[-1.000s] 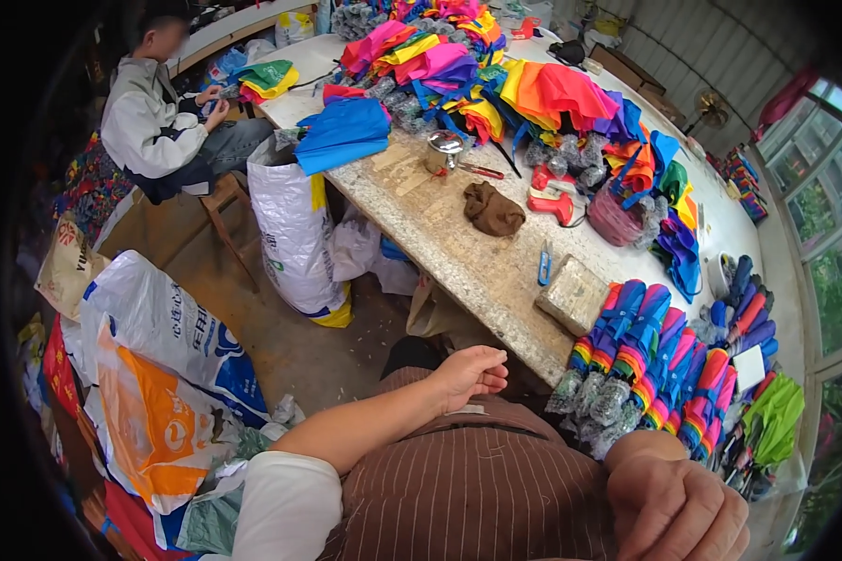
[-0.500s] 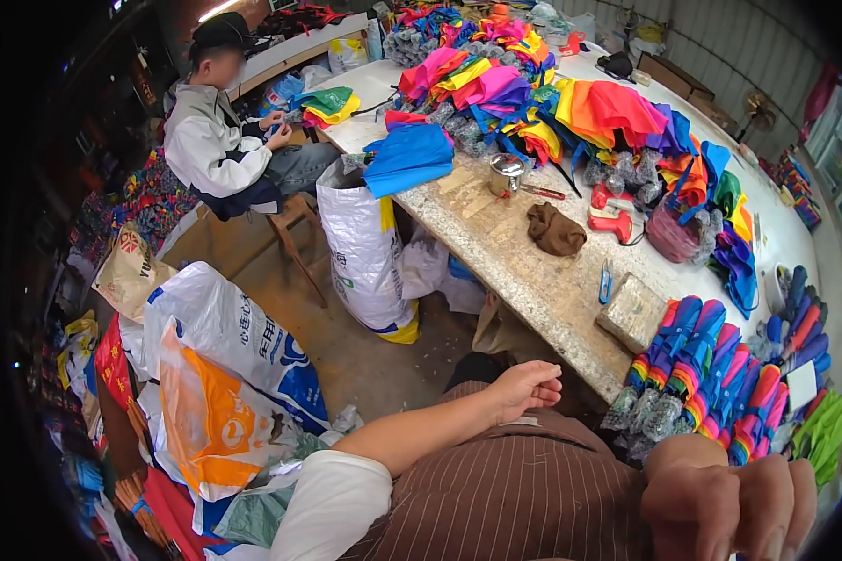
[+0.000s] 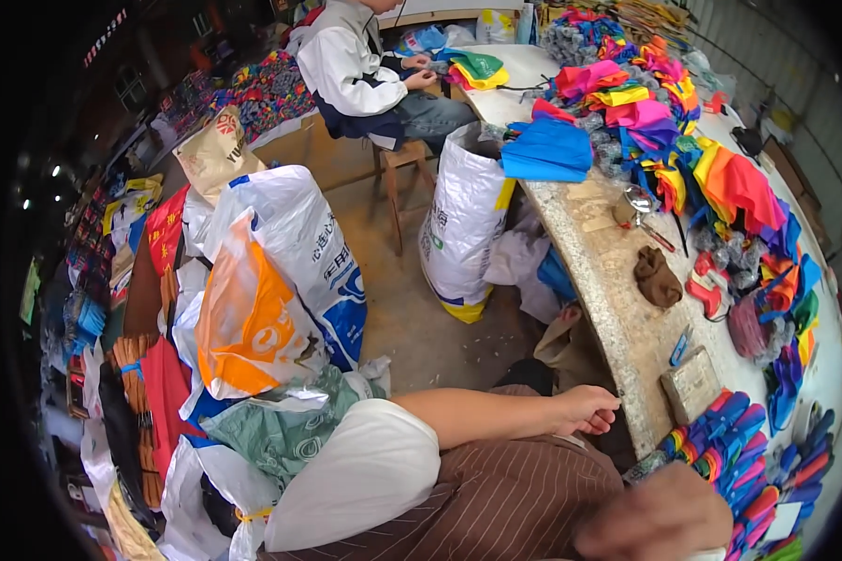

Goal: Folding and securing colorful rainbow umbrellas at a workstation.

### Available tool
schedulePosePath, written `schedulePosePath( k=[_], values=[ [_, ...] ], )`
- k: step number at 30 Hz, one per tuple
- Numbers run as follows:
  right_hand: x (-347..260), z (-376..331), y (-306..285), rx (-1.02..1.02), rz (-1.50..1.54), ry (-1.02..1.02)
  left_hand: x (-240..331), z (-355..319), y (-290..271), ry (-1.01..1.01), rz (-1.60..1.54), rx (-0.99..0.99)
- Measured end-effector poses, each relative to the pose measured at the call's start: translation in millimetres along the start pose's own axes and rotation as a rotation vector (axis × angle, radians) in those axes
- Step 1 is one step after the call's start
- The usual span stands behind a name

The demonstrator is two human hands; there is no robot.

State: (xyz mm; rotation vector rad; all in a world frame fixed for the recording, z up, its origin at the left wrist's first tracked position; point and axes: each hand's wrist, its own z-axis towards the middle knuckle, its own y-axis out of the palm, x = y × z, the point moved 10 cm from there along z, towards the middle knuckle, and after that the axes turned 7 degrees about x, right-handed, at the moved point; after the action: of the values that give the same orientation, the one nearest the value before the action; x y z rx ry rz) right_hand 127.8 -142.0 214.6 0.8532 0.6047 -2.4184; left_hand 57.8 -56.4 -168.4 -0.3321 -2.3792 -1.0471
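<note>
My left hand (image 3: 585,409) is in front of my striped brown apron (image 3: 505,496), close to the near edge of the worktable (image 3: 633,402). Its fingers are curled in, and nothing shows in them. My right hand (image 3: 660,519) is at the lower right, smeared by motion, so its fingers cannot be made out. Just beyond it on the table are several folded rainbow umbrellas (image 3: 720,439) with clear-wrapped ends. A grey block (image 3: 690,385) and a blue cutter knife (image 3: 681,346) are close to them.
A brown cloth (image 3: 658,278), a red glue gun (image 3: 704,288) and a metal pot (image 3: 638,199) stand farther along the table. Heaped colourful umbrellas (image 3: 655,122) cover its far side. Stuffed bags (image 3: 281,243) crowd my left. Another person (image 3: 355,84) sits beyond a tall white sack (image 3: 463,220).
The view has swung left, so the table and bags sit farther right in it. My left hand's fingers have curled in more. My right hand has moved and blurred.
</note>
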Motion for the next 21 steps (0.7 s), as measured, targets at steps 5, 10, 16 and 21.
schedulePosePath(
  k=[5, 10, 16, 21],
  values=[
    [151, -64, -90, -0.133, -0.767, 0.641, 33, 19, -20, 0.174, 0.010, -0.020],
    [217, -178, -289, 0.037, -1.070, 0.969, 104, 30, -40, 0.355, 0.312, 0.161],
    [179, -290, -479, 0.698, -1.475, 1.112, 221, 67, -17, 1.171, 1.366, 0.386],
    [182, -361, -596, 1.157, -1.569, 1.140, 232, 126, -41, 1.107, 1.711, 0.675]
  ],
)
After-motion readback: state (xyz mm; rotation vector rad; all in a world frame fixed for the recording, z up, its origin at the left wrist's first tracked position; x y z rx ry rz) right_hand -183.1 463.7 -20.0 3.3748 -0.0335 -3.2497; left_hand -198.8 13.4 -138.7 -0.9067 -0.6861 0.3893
